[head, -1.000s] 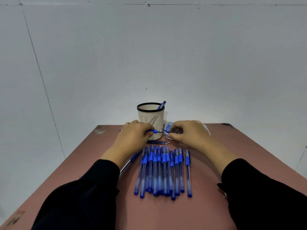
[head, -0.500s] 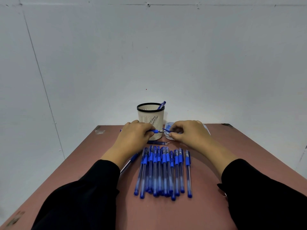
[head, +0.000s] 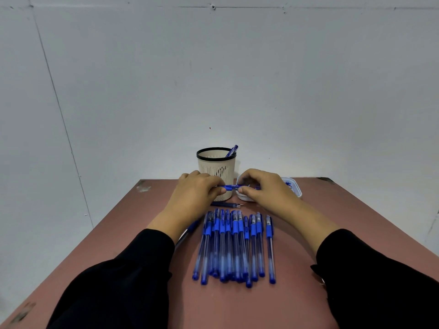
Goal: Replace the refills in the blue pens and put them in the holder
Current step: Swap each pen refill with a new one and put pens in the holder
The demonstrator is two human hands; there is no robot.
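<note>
Your left hand point(head: 197, 193) and right hand point(head: 263, 188) pinch one blue pen point(head: 231, 187) between them, level and just in front of the holder point(head: 216, 173); each hand's fingers are curled round an end of it. The join is hidden under your fingertips, so you cannot tell whether the parts are fully seated. One finished pen point(head: 232, 150) leans in the holder. A row of blue pens point(head: 234, 245) lies side by side on the table point(head: 332, 222), near your wrists; loose refills point(head: 226, 204) lie between that row and the holder, and a small tray point(head: 291, 186) sits behind the right hand. Likely faults: a half-joined pen may come apart when dropped in; a sleeve point(head: 133, 269) dragged forward may scatter the row; a knuckle may tip the light holder
</note>
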